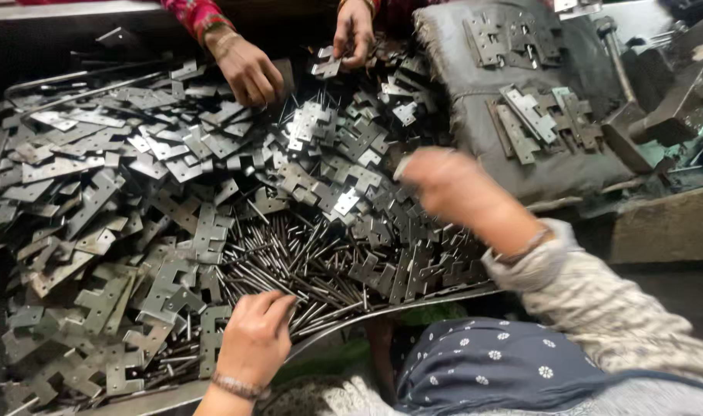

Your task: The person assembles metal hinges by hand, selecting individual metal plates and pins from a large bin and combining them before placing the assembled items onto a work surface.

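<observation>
Fingers (278, 306) of left hand (255, 339) pinched pins (305, 266); right hand (444, 185) blurred, grip unclear; tray (413, 302) heaped with uncountable hinge plates (174, 200); two other hands far.

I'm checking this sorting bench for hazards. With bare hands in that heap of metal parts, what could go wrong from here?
1. The left hand rests on loose steel pins; their ends could prick bare fingers.
2. The right hand is blurred above stamped hinge plates; their cut edges might nick skin.
3. Another person's hands work the same pile from the far side, so hands could collide or parts could shift onto fingers.
</observation>
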